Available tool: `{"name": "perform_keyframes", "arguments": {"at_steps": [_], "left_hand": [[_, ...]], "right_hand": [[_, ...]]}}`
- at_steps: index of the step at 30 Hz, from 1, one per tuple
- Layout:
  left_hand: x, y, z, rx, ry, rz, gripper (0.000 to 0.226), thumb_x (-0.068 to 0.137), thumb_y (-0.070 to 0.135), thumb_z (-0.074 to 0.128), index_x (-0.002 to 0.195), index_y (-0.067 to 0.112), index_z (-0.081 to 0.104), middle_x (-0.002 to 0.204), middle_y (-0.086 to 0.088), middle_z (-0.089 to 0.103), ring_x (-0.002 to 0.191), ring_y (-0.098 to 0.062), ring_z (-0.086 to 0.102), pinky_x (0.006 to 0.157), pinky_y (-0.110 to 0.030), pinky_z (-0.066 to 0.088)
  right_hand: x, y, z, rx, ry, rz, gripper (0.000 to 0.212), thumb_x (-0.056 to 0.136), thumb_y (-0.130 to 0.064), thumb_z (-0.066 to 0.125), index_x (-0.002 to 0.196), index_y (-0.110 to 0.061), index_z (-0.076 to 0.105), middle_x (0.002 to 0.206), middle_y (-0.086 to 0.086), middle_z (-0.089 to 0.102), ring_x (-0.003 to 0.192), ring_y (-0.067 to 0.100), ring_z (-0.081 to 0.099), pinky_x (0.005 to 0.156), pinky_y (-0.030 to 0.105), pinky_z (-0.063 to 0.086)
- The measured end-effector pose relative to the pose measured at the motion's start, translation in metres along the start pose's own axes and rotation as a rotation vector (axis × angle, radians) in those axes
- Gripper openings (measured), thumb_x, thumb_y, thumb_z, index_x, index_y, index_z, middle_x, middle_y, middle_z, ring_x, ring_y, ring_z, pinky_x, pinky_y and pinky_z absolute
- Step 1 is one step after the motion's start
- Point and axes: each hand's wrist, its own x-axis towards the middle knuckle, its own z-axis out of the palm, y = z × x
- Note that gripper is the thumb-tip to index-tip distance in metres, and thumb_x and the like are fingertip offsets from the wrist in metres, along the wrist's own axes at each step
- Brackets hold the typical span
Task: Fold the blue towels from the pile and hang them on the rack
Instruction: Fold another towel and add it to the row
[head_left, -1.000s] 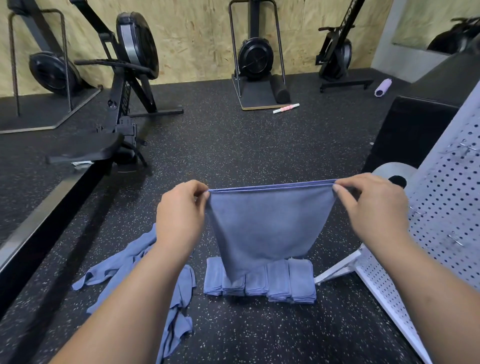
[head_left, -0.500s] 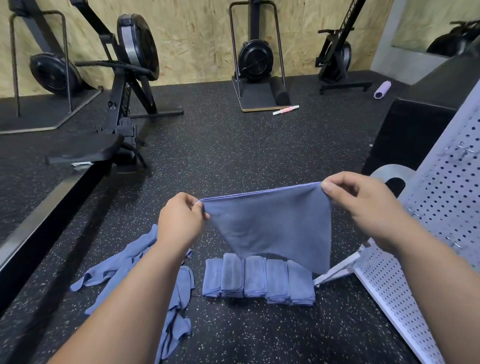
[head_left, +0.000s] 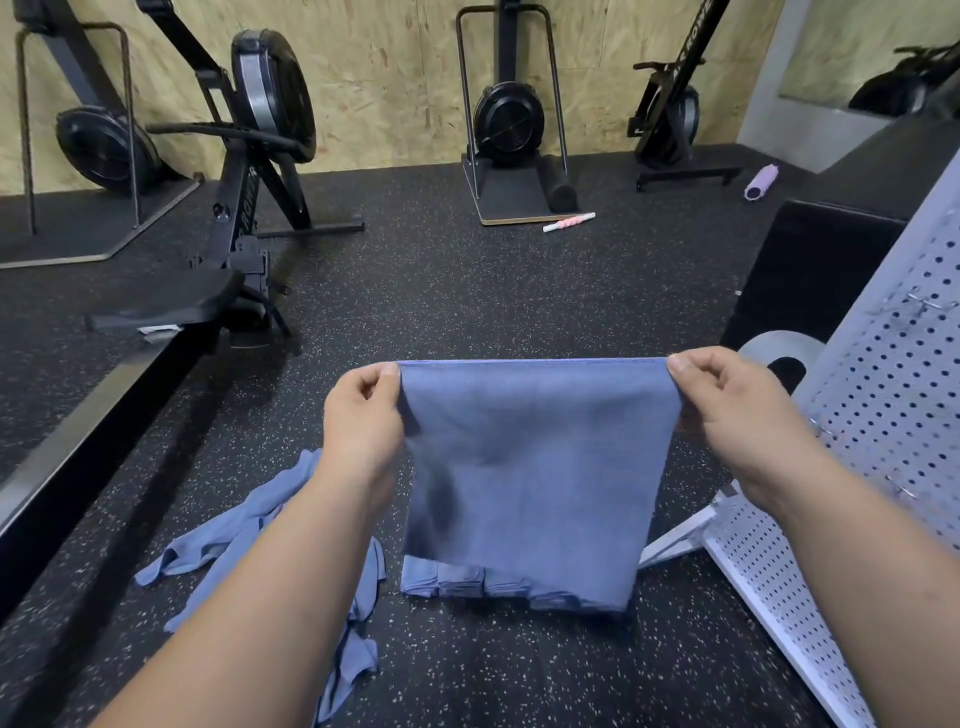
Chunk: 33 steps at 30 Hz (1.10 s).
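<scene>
Towel (head_left: 535, 467) up in the air, dead centre: soft, matte blue cloth stretched into a rough rectangle, its top hem a taut straight line. Left hand (head_left: 361, 421), at 9 o'clock of the cloth, pinches the top left corner between thumb and curled fingers. Right hand (head_left: 737, 410), at 3 o'clock, pinches the other top corner the same way. The cloth hangs down, narrowing a little, with faint shadowed creases.

Its bottom edge covers most of the row of folded towels (head_left: 457, 584) at 6 o'clock, thick little blue pads packed side by side on the floor (head_left: 467, 291). At 7 o'clock lies the pile (head_left: 244, 540), loose crumpled blue cloths sprawled flat, partly behind the left forearm.

At 4 o'clock stands the rack (head_left: 883, 415), a white panel punched with a grid of round holes, on a slim white foot. The floor is black rubber flecked with pale specks. Up at 12 o'clock, black exercise machines (head_left: 509, 119) stand against a chipboard wall.
</scene>
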Motion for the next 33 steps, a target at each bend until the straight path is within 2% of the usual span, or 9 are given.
{"name": "perform_keyframes", "arguments": {"at_steps": [2,5,9,14,18,21,25,29,33], "left_hand": [[-0.007,0.006,0.003,-0.016,0.025,0.060,0.017,0.107,0.029,0.061,0.109,0.019,0.074,0.093,0.008,0.068,0.076,-0.001,0.056,0.072,-0.021,0.047],[-0.009,0.010,0.002,0.051,0.062,0.182,0.012,0.105,0.029,0.065,0.106,0.021,0.075,0.098,0.006,0.074,0.076,0.008,0.060,0.076,-0.014,0.048],[-0.007,0.006,-0.001,0.062,0.081,0.179,0.010,0.101,0.029,0.071,0.101,0.023,0.079,0.092,0.006,0.077,0.078,0.000,0.064,0.079,-0.021,0.053],[-0.007,-0.002,0.004,-0.063,-0.022,-0.185,0.019,0.100,0.019,0.071,0.082,0.016,0.074,0.055,0.008,0.051,0.055,-0.012,0.041,0.052,-0.022,0.040],[-0.014,-0.010,0.014,-0.099,-0.111,-0.375,0.028,0.098,0.011,0.070,0.073,0.021,0.061,0.064,0.000,0.048,0.060,-0.017,0.043,0.058,-0.028,0.041],[-0.029,-0.008,0.020,-0.084,-0.205,-0.393,0.024,0.099,0.012,0.070,0.076,0.017,0.066,0.059,0.003,0.055,0.055,-0.014,0.050,0.055,-0.025,0.046],[-0.051,-0.004,0.030,-0.061,-0.328,-0.376,0.006,0.098,0.011,0.074,0.093,0.007,0.077,0.061,0.002,0.065,0.049,-0.008,0.058,0.053,-0.022,0.051],[-0.066,-0.005,0.040,-0.020,-0.374,-0.323,0.005,0.095,0.010,0.079,0.090,0.009,0.077,0.063,0.001,0.068,0.053,-0.007,0.058,0.059,-0.020,0.054],[-0.076,-0.005,0.045,-0.004,-0.384,-0.242,0.003,0.095,0.007,0.078,0.092,0.008,0.077,0.070,0.001,0.075,0.060,-0.007,0.068,0.058,-0.017,0.052]], "right_hand": [[0.000,-0.001,0.003,0.008,0.079,-0.029,0.020,0.105,-0.038,0.065,0.105,-0.020,0.074,0.072,-0.007,0.070,0.070,0.013,0.059,0.073,0.046,0.055],[-0.001,-0.004,0.003,0.076,0.164,-0.040,0.020,0.099,-0.040,0.072,0.102,-0.021,0.077,0.086,0.000,0.079,0.084,0.019,0.071,0.094,0.058,0.060],[0.001,-0.004,0.003,0.223,0.197,0.032,0.020,0.095,-0.036,0.079,0.102,-0.017,0.081,0.098,0.006,0.081,0.101,0.024,0.076,0.104,0.049,0.058],[0.001,0.002,0.010,0.272,0.143,0.232,0.027,0.092,-0.032,0.082,0.098,-0.006,0.080,0.090,0.008,0.077,0.081,0.019,0.063,0.083,0.039,0.059],[-0.005,0.006,0.020,0.189,0.127,0.277,0.023,0.092,-0.025,0.082,0.097,-0.003,0.080,0.085,0.011,0.078,0.072,0.017,0.066,0.075,0.036,0.062],[-0.013,0.007,0.033,0.181,0.072,0.288,0.020,0.093,-0.022,0.082,0.093,-0.003,0.080,0.068,0.002,0.072,0.051,0.007,0.059,0.050,0.022,0.053],[-0.023,0.008,0.056,0.221,-0.085,0.308,0.015,0.095,-0.018,0.079,0.095,-0.003,0.081,0.073,0.008,0.069,0.063,0.014,0.057,0.062,0.028,0.053],[-0.031,0.009,0.074,0.196,-0.195,0.266,0.009,0.098,-0.009,0.073,0.103,-0.006,0.080,0.088,0.017,0.078,0.076,0.016,0.067,0.069,0.027,0.059],[-0.036,0.011,0.085,0.144,-0.202,0.201,0.007,0.096,-0.013,0.077,0.103,-0.010,0.079,0.097,0.024,0.078,0.076,0.022,0.067,0.077,0.041,0.061]]}}
